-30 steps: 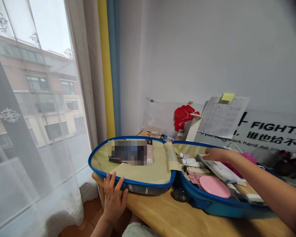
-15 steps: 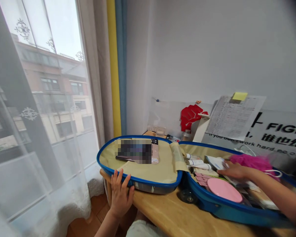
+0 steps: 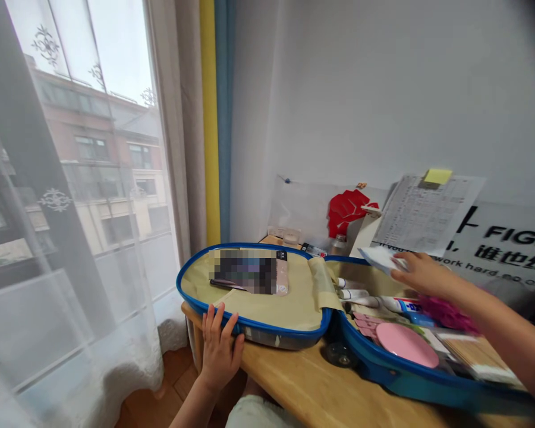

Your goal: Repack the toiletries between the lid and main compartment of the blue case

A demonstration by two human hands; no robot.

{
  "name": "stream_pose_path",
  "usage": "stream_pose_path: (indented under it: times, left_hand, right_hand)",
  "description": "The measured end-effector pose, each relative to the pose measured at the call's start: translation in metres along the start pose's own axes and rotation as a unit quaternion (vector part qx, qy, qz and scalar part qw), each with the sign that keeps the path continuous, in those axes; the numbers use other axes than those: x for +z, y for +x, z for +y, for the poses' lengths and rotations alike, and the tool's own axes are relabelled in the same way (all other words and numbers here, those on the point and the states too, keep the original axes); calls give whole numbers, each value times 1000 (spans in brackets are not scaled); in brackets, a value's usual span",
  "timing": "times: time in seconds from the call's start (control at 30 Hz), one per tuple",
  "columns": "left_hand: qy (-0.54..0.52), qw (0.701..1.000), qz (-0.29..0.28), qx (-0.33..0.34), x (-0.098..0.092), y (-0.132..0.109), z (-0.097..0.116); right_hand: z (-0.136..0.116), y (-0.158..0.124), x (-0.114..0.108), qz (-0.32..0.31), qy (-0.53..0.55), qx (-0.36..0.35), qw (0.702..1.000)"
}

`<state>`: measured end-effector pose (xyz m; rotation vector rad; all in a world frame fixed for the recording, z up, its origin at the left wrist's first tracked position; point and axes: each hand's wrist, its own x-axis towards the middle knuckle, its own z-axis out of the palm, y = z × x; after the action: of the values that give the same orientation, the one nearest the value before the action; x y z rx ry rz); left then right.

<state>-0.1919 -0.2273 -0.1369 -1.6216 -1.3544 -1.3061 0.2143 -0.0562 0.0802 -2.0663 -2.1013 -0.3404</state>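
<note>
A blue-rimmed case (image 3: 267, 340) lies unfolded on the table, its two halves side by side. My left hand (image 3: 220, 345) rests on the front rim of the left half, fingers stretched out. Above the right half, my right hand (image 3: 421, 274) pinches a flat white-and-light-blue packet (image 3: 380, 260), slightly blurred. Below it lie a pink oval item (image 3: 408, 345), white-capped tubes (image 3: 354, 293), a toothpaste-like tube (image 3: 399, 305), a magenta mesh bundle (image 3: 450, 312) and a pack of thin wooden sticks (image 3: 477, 355). The left half holds a flat package (image 3: 282, 273), partly pixelated.
The wooden table (image 3: 289, 380) has its front edge close to me. Behind the case stand a small bottle (image 3: 339, 244) and a white stand. Clipped papers (image 3: 428, 214) hang on the wall. Curtains (image 3: 211, 119) and a sheer-covered window are on the left.
My right hand has lifted the white-and-blue packet up out of the right half, uncovering the tube and the stick pack. My left hand stays on the rim.
</note>
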Motion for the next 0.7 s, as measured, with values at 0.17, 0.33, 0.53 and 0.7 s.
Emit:
stream_pose_path:
  times: [0.17, 0.33, 0.53, 0.7]
  left_hand:
    - [5, 1000, -6, -4, 0, 0, -1]
    - [12, 1000, -5, 7, 0, 0, -1]
    - [6, 1000, -5, 0, 0, 0, 0]
    - [16, 1000, -4, -4, 0, 0, 2]
  right_hand:
    - [-93, -19, -34, -74, 169, -234, 955]
    - [-198, -44, -29, -266, 299, -339, 852]
    - [-278, -47, 3, -395, 403, -377, 734]
    - [-310, -47, 21, -408, 391, -394, 725]
